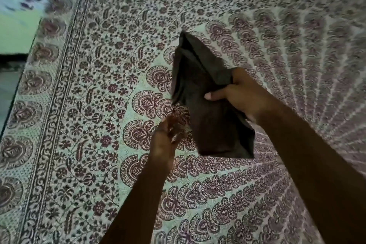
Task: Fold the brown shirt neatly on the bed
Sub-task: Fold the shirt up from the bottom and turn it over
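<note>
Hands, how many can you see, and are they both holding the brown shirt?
2. The right hand grips the brown shirt at its right edge, above the bedspread. The left hand is beside its lower left edge, blurred, so its grip is unclear.

A home bedroom — a bed (83,89) under a printed (paisley-and-flower) bedspread (297,31).

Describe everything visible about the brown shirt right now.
The brown shirt is a dark, soft-looking cloth, already folded into a narrow bundle with layered edges. It is held up above the patterned bedspread, one pointed corner up and away, a squarer end hanging nearer the person. The right hand grips its right edge, thumb across the front. The blurred left hand is at its lower left edge; contact is unclear.
</note>
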Motion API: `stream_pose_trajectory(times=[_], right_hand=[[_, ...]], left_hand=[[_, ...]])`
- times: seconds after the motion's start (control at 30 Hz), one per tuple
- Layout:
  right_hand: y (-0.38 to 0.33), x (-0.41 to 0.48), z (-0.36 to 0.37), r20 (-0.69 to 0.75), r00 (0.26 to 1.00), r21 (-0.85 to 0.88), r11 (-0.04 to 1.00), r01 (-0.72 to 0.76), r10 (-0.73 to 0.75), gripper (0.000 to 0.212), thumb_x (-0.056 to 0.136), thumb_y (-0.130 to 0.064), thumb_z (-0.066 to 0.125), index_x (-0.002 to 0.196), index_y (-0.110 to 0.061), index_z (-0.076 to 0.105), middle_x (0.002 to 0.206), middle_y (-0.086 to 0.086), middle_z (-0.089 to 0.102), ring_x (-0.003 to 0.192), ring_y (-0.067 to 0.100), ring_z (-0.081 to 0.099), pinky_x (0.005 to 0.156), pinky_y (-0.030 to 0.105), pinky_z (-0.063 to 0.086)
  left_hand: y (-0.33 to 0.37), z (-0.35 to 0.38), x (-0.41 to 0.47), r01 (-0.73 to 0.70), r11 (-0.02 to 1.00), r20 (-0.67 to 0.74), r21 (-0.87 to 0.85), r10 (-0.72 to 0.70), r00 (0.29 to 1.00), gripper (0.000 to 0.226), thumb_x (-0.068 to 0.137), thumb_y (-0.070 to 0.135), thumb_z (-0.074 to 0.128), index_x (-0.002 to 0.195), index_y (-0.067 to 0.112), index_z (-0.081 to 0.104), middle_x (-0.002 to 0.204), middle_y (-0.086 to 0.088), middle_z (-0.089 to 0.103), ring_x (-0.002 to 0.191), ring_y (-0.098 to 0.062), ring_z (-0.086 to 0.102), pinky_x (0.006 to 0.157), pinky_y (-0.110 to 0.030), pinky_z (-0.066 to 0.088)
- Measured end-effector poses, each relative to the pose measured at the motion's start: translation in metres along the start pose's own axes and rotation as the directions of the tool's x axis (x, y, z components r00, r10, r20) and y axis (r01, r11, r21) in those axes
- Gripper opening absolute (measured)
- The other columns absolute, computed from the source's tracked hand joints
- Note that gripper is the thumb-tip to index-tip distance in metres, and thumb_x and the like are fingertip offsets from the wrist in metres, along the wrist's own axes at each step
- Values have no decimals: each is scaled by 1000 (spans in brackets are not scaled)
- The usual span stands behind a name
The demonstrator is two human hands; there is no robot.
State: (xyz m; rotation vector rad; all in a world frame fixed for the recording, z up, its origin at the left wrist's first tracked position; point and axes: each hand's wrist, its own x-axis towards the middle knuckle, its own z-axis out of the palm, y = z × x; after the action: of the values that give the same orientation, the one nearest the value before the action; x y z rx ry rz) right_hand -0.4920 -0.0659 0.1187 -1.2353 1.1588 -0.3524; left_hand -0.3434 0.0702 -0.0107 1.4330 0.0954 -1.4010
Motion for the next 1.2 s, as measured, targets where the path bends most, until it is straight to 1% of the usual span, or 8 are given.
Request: stream_pose_trajectory(times=[0.07,0.13,0.3,0.47,0.63,0.93,1.13,1.2], right_hand=[[-7,-41,4,90,995,157,987,20,-34,38,83,16,70,68,-17,80,77,-3,79,73,13,77,68,29,64],[-5,-73,12,153,987,304,953,6,-55,32,82,17,70,86,-13,83,89,4,81,83,19,78,74,37,66],[13,-126,40,159,981,439,898,29,-110,41,78,20,65,83,-17,84,96,4,81,90,19,78,74,28,63],[61,-177,78,150,984,418,908,26,-97,43,73,9,70,114,-3,72,116,12,77,106,28,74,84,34,62],[115,-225,135,136,990,462,886,-25,-43,49,77,15,66,122,-5,69,117,11,76,105,27,75,79,31,62],[209,-251,293,153,975,568,794,-219,160,35,73,1,69,98,-18,83,109,9,79,97,26,77,74,31,63],[212,-227,363,17,992,551,827,-112,123,34,75,1,71,102,-17,81,106,9,80,95,26,77,76,31,62],[219,-218,384,-60,984,481,868,-119,169,29,84,1,71,105,-16,80,106,8,80,96,25,77,78,32,62]], left_hand=[[8,-10,-13,0,998,30,-64,2,1000,42,104,46,47,118,13,68,119,-9,73,112,-27,65,93,-40,51],[12,-22,-26,-26,993,62,-116,34,998,60,84,56,64,122,9,70,127,-14,71,117,-29,65,102,-42,51],[16,-91,-44,-96,994,77,-44,99,992,74,34,71,86,93,26,83,117,1,77,91,-14,77,67,-31,62],[8,-159,-117,-54,984,168,-173,83,982,47,105,48,45,123,18,76,130,-10,71,118,-27,69,104,-42,54],[-13,-263,-163,-177,982,79,62,171,982,44,106,15,44,89,16,84,99,-4,81,88,-16,78,73,-26,63],[-14,-429,-215,-371,688,-1,624,475,880,25,104,35,57,124,46,65,118,24,72,114,-2,67,99,-32,56],[13,-490,-203,-354,768,-170,534,508,845,18,104,33,59,114,27,72,102,16,77,96,1,70,78,-15,56],[18,-507,-194,-253,756,-138,604,412,901,36,100,42,62,128,19,67,120,2,74,111,-10,68,91,-23,55]])
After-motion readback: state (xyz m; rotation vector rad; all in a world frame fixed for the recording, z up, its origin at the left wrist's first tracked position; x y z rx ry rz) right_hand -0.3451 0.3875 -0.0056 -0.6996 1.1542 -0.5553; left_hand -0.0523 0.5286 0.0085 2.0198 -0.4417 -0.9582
